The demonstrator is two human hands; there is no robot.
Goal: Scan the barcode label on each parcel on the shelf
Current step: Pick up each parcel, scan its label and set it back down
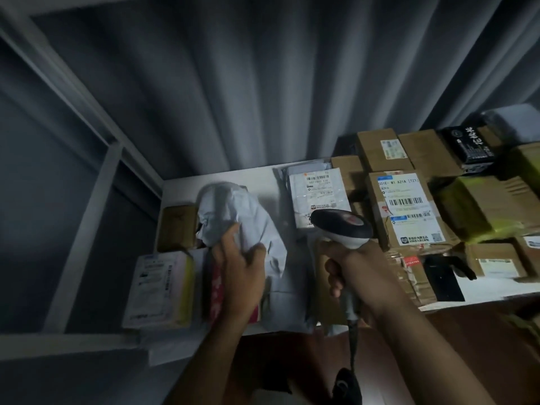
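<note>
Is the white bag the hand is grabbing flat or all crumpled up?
Crumpled. The white bag bulges up off the shelf with deep folds, and the left hand grips its near end.

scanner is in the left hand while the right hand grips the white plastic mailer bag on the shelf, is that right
Not quite: the hands are swapped. The head view shows the right hand gripping the scanner by its handle, while the left hand grips the white plastic mailer bag on the shelf. The rest holds.
</note>
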